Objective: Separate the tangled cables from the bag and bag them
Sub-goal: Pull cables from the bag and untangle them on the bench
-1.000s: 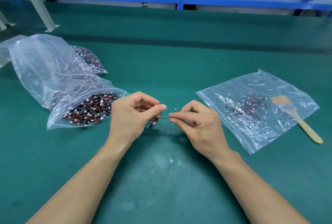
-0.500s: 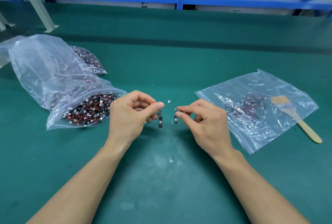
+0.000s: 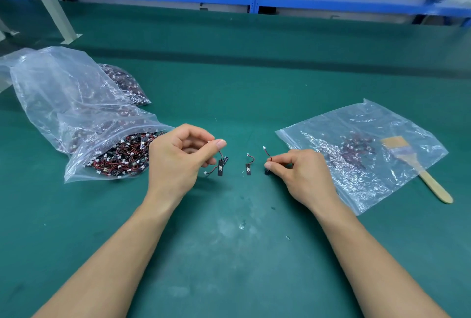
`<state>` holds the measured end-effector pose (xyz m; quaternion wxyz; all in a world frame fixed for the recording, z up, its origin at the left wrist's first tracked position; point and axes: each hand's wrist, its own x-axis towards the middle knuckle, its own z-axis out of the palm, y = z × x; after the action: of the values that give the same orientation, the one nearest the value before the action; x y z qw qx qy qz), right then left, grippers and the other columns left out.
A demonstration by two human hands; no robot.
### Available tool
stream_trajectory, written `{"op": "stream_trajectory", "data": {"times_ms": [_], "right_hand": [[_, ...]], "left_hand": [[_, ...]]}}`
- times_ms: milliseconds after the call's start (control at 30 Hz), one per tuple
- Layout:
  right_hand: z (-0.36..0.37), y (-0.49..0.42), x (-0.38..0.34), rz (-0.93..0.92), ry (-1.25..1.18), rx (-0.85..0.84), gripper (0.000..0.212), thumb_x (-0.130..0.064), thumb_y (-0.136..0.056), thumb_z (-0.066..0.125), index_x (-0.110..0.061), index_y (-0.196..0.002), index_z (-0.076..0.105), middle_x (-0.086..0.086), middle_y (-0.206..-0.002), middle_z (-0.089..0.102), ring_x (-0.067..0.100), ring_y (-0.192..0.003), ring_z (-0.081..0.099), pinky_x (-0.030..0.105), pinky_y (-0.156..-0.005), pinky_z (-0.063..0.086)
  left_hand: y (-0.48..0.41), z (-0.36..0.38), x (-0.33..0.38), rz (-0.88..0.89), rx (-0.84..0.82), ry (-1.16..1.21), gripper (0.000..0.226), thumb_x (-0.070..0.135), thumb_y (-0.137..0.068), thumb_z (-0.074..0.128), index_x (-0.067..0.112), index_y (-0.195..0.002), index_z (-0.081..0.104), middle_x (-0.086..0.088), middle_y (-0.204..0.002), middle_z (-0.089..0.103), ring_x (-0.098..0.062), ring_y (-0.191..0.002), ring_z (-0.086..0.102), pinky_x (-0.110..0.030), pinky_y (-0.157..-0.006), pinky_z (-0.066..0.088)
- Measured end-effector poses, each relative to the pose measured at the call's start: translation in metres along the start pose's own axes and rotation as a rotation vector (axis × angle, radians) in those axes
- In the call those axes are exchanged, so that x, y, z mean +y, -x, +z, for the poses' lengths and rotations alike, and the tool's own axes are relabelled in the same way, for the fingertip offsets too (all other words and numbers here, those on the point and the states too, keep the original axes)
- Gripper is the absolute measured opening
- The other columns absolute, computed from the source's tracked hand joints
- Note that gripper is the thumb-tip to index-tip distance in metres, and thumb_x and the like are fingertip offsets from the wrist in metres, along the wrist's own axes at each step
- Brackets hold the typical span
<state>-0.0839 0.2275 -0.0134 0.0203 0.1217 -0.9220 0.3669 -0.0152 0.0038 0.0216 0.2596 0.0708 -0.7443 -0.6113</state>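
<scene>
**Untangling step: fingers of left hand (image 3: 183, 157) pinch tangled cables (image 3: 220, 166); right hand (image 3: 302, 173) pinches one separate cable (image 3: 266, 171).**
Next, probably: slip it into the bag (image 3: 382, 124) beside it.

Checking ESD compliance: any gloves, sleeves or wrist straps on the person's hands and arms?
None visible. The left hand and right hand are bare, without gloves, rings, watch or strap, and no sleeves show up to the frame edge.

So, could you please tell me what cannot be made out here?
Head view:
- Left hand: its fingers hide how many cables it pinches.
- Right hand: partly covers the black end of its cable.
- Right bag: wrinkled plastic blurs the count inside.
- Brush: whether its bristles lie under that bag.
</scene>
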Motion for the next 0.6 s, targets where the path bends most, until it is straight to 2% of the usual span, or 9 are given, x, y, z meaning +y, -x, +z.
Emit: {"op": "stream_trajectory", "data": {"times_ms": [133, 333, 400, 467, 600], "right_hand": [[0.001, -0.002, 0.001, 0.010, 0.039, 0.005, 0.017, -0.038, -0.085, 0.078, -0.038, -0.068, 0.074, -0.011, -0.076, 0.073, 0.016, -0.078, 0.063, 0.041, -0.073, 0.055], [-0.002, 0.000, -0.002, 0.001, 0.031, 0.040, 0.005, -0.039, -0.085, 0.079, -0.034, -0.082, 0.080, -0.017, -0.076, 0.071, 0.011, -0.075, 0.062, 0.036, -0.072, 0.053], [-0.006, 0.002, -0.004, -0.028, -0.087, 0.090, 0.010, -0.034, -0.089, 0.075, -0.035, -0.079, 0.079, -0.020, -0.077, 0.072, 0.002, -0.070, 0.061, 0.029, -0.067, 0.049], [-0.008, 0.007, -0.013, -0.069, -0.238, 0.091, 0.021, -0.031, -0.089, 0.074, -0.041, -0.071, 0.075, -0.024, -0.071, 0.070, -0.001, -0.057, 0.055, 0.015, -0.058, 0.039], [0.000, 0.021, -0.038, -0.151, -0.438, -0.066, 0.004, -0.036, -0.081, 0.080, -0.034, -0.079, 0.078, -0.018, -0.076, 0.074, 0.002, -0.048, 0.047, 0.009, -0.054, 0.035]], "left_hand": [[0.000, 0.000, -0.001, 0.002, -0.008, -0.007, 0.017, 0.015, -0.076, 0.086, 0.019, -0.073, 0.070, -0.001, -0.066, 0.072, -0.018, -0.052, 0.069, -0.020, -0.052, 0.053], [0.000, 0.001, -0.001, -0.005, -0.012, 0.001, 0.017, 0.015, -0.076, 0.086, 0.019, -0.073, 0.070, -0.001, -0.065, 0.072, -0.018, -0.051, 0.069, -0.019, -0.051, 0.052], [0.000, 0.001, 0.000, -0.003, -0.015, 0.010, 0.018, 0.015, -0.075, 0.087, 0.020, -0.072, 0.070, -0.001, -0.064, 0.072, -0.017, -0.051, 0.068, -0.019, -0.051, 0.052], [0.001, 0.002, -0.001, -0.001, -0.029, 0.016, 0.020, 0.014, -0.074, 0.087, 0.023, -0.071, 0.069, -0.001, -0.064, 0.071, -0.018, -0.051, 0.068, -0.020, -0.051, 0.052], [0.006, 0.008, -0.001, 0.001, -0.104, 0.039, 0.022, 0.015, -0.073, 0.088, 0.027, -0.071, 0.069, -0.001, -0.064, 0.072, -0.020, -0.052, 0.070, -0.019, -0.052, 0.051]]}}
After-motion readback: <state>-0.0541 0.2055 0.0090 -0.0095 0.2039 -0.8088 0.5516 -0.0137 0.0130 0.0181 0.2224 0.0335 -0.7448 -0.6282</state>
